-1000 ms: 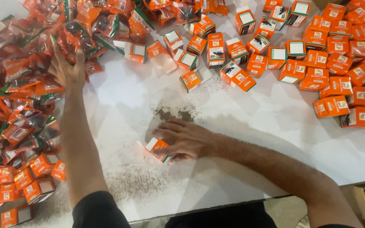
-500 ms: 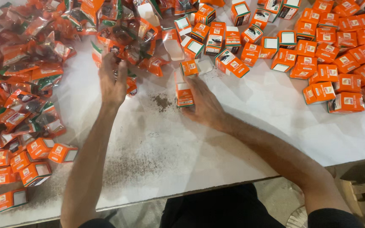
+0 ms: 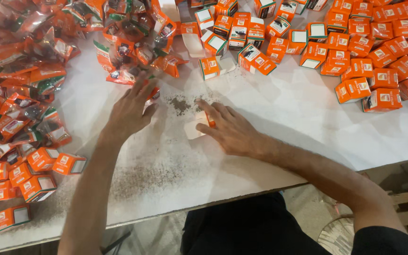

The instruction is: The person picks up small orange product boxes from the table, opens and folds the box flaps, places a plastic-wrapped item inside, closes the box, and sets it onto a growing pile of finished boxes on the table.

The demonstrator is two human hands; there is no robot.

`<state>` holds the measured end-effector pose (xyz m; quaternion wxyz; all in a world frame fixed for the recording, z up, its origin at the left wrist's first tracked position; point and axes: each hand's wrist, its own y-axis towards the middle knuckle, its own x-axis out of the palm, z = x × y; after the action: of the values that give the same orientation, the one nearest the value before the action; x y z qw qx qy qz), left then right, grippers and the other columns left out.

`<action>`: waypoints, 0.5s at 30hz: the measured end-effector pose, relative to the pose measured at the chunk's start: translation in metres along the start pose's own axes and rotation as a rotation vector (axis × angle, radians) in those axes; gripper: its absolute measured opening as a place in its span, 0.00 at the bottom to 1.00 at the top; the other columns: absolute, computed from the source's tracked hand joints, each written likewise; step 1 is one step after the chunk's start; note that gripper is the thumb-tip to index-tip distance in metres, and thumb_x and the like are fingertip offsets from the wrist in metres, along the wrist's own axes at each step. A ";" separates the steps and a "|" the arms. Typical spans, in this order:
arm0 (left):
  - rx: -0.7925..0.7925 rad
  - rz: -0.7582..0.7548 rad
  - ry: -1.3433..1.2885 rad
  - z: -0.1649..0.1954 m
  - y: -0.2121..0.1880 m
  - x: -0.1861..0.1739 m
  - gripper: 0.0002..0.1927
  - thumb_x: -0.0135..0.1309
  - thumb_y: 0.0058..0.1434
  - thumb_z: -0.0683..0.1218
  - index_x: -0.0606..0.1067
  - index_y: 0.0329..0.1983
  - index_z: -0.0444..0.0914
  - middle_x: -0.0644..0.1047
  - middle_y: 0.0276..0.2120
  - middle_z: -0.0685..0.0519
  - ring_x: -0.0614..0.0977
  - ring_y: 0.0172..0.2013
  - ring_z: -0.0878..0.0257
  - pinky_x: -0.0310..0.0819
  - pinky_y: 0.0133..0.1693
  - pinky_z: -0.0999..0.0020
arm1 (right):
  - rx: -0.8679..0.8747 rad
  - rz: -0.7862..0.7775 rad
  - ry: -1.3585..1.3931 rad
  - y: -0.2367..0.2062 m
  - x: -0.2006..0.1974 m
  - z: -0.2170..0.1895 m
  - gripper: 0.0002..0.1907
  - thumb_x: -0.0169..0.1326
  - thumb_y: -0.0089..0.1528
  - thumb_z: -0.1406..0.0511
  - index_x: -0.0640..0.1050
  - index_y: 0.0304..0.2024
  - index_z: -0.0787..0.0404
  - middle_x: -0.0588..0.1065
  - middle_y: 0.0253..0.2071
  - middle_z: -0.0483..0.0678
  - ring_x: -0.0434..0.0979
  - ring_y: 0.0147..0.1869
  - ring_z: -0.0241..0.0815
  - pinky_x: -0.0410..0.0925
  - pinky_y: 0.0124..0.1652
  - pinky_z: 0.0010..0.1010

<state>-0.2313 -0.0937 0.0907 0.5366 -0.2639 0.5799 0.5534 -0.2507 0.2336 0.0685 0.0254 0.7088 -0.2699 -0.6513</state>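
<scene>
The box point(image 3: 198, 125) is lying near the middle of the counter point(image 3: 279, 123), a small carton showing a white flap and an orange edge, just below a smudge of dark grit point(image 3: 181, 104). The right hand point(image 3: 230, 130) is resting on it, fingers spread and flat over its right side; the grip is not clenched, the hand pressing on the box rather than wrapping it, and how far the fingertips are curling under it is impossible to tell.

Just to the left, the left hand point(image 3: 131, 109) is lying palm down with fingers stretched wide, its grip released. The fingertips are touching a packet point(image 3: 151, 92) at the near edge of the packet heap point(image 3: 29, 71), a sprawl of glossy orange pouches with dark contents that is filling the top-left of the counter.

Out beyond the hands, loose boxes point(image 3: 317, 40) in orange and white are crowding the top and right of the counter, several with flaps standing open. More boxes point(image 3: 29, 174) are sitting in a cluster at the left edge, near the left forearm. The counter itself is white and is showing a dusting of dark specks toward its near edge. Below that edge, the person's dark clothing point(image 3: 256, 226) is showing.
</scene>
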 end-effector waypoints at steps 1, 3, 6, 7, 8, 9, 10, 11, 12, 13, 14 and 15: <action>0.017 0.003 -0.046 -0.001 0.004 0.003 0.27 0.59 0.62 0.42 0.68 0.64 0.40 0.70 0.66 0.42 0.79 0.50 0.41 0.77 0.48 0.49 | 0.003 -0.022 -0.008 -0.004 -0.005 -0.003 0.26 0.60 0.50 0.68 0.76 0.53 0.58 0.57 0.70 0.64 0.65 0.64 0.62 0.67 0.56 0.48; -0.009 -0.004 -0.093 -0.002 0.010 0.013 0.18 0.58 0.64 0.39 0.72 0.56 0.40 0.74 0.59 0.45 0.80 0.49 0.43 0.77 0.48 0.51 | 0.006 -0.060 -0.036 -0.013 -0.016 -0.002 0.30 0.61 0.47 0.66 0.75 0.54 0.61 0.59 0.69 0.64 0.67 0.65 0.61 0.68 0.56 0.45; -0.059 0.000 -0.147 -0.001 0.012 0.030 0.12 0.60 0.60 0.37 0.73 0.46 0.38 0.76 0.49 0.45 0.81 0.46 0.43 0.77 0.44 0.52 | 0.098 0.030 0.116 -0.030 -0.029 0.005 0.19 0.64 0.60 0.63 0.75 0.53 0.52 0.66 0.68 0.50 0.72 0.67 0.51 0.72 0.58 0.38; -0.022 0.039 -0.191 0.001 0.012 0.032 0.13 0.61 0.58 0.37 0.73 0.44 0.38 0.77 0.48 0.45 0.81 0.46 0.43 0.77 0.44 0.54 | 0.270 0.025 0.187 -0.034 -0.030 0.006 0.21 0.64 0.61 0.62 0.75 0.55 0.51 0.68 0.64 0.49 0.75 0.61 0.49 0.73 0.54 0.38; 0.018 0.078 -0.236 0.004 0.012 0.033 0.14 0.62 0.57 0.36 0.73 0.43 0.38 0.77 0.48 0.45 0.81 0.45 0.43 0.77 0.43 0.55 | 0.443 0.021 0.257 -0.039 -0.032 0.007 0.22 0.64 0.61 0.61 0.75 0.57 0.51 0.69 0.60 0.49 0.77 0.54 0.46 0.74 0.50 0.38; -0.040 0.088 -0.303 0.010 0.010 0.035 0.14 0.64 0.57 0.36 0.73 0.44 0.37 0.76 0.45 0.45 0.81 0.43 0.46 0.77 0.42 0.57 | 0.618 0.015 0.328 -0.044 -0.033 0.008 0.24 0.64 0.61 0.59 0.76 0.59 0.50 0.71 0.57 0.48 0.80 0.48 0.44 0.74 0.46 0.38; -0.096 0.095 -0.371 0.018 0.007 0.035 0.14 0.65 0.58 0.36 0.74 0.45 0.36 0.76 0.43 0.45 0.82 0.40 0.49 0.78 0.41 0.59 | 0.580 0.041 0.313 -0.048 -0.033 0.008 0.28 0.65 0.59 0.59 0.75 0.61 0.52 0.70 0.55 0.50 0.79 0.47 0.47 0.74 0.44 0.39; -0.148 0.101 -0.438 0.027 0.005 0.034 0.15 0.66 0.58 0.36 0.74 0.46 0.35 0.76 0.40 0.45 0.82 0.38 0.52 0.78 0.40 0.62 | 0.543 0.070 0.295 -0.050 -0.033 0.011 0.32 0.67 0.56 0.59 0.74 0.62 0.54 0.69 0.53 0.52 0.78 0.46 0.50 0.74 0.42 0.41; -0.225 0.107 -0.578 0.038 0.003 0.034 0.16 0.63 0.60 0.36 0.71 0.48 0.35 0.76 0.42 0.47 0.83 0.39 0.56 0.78 0.38 0.65 | 0.504 0.096 0.277 -0.052 -0.032 0.013 0.36 0.68 0.54 0.59 0.72 0.64 0.56 0.68 0.50 0.54 0.77 0.45 0.54 0.74 0.40 0.42; -0.306 0.109 -0.717 0.052 -0.001 0.034 0.17 0.60 0.62 0.36 0.68 0.51 0.34 0.75 0.44 0.49 0.84 0.40 0.59 0.78 0.36 0.68 | 0.481 0.102 0.292 -0.054 -0.031 0.015 0.33 0.68 0.54 0.59 0.73 0.61 0.55 0.68 0.53 0.54 0.78 0.44 0.53 0.74 0.39 0.42; -0.390 0.107 -0.855 0.066 -0.005 0.034 0.18 0.58 0.63 0.36 0.65 0.53 0.33 0.75 0.46 0.51 0.84 0.41 0.63 0.78 0.34 0.72 | 0.458 0.108 0.307 -0.056 -0.030 0.018 0.31 0.68 0.54 0.58 0.74 0.58 0.55 0.68 0.56 0.53 0.79 0.42 0.53 0.74 0.39 0.42; -0.365 0.144 -0.933 0.080 -0.009 0.034 0.21 0.57 0.64 0.35 0.64 0.57 0.33 0.73 0.47 0.50 0.84 0.43 0.62 0.79 0.36 0.72 | 0.434 0.111 0.323 -0.058 -0.030 0.019 0.28 0.68 0.54 0.57 0.74 0.55 0.54 0.69 0.59 0.53 0.80 0.40 0.53 0.74 0.39 0.42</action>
<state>-0.2067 -0.0120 0.0718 0.6441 -0.0370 0.1888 0.7403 -0.2484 0.3014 0.0701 -0.0484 0.7763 -0.4341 -0.4546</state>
